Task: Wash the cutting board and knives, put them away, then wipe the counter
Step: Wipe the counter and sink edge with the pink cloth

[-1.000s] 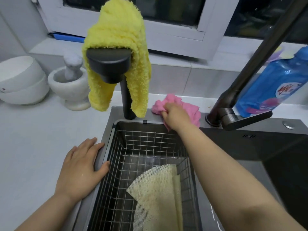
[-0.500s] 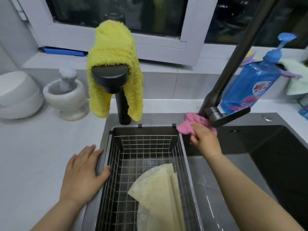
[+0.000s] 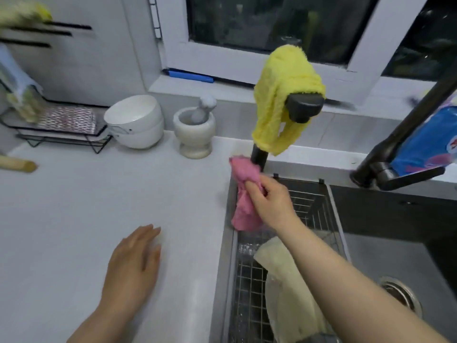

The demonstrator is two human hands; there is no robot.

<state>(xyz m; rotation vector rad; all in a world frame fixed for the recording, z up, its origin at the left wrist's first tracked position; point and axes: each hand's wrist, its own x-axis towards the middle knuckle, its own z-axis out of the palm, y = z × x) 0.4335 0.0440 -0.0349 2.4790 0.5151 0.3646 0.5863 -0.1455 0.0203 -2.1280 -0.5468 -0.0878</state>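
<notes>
At the left rim of the sink (image 3: 395, 243), where steel meets the white counter (image 3: 74, 206), the right hand (image 3: 269, 204) clenches one pink cloth (image 3: 243, 211). Thumb and fingers are curled round its bunched middle. The cloth's top stands just beside the base of a short dark spout (image 3: 305, 107), and its tail hangs against the sink's edge. The left hand (image 3: 134, 263) is released, palm down on or just over the counter with fingers straight and close together. Blur hides whether it touches.

Three cloths show in all. Besides the pink one, a yellow cloth (image 3: 279, 95) is draped over the short spout, and a pale mesh cloth (image 3: 289, 288) lies in the wire basket (image 3: 249, 280) set in the sink's left part. There are two taps, the short spout and a tall dark faucet (image 3: 400, 129) at the right. One blue bottle (image 3: 430, 144) stands behind the tall faucet.

Along the back of the counter sit two white bowls (image 3: 134, 120), stacked and tilted. Next to them is one stone mortar (image 3: 194, 134) with one pestle (image 3: 205, 107) in it. One black wire rack (image 3: 61, 137) stands at the far left.
</notes>
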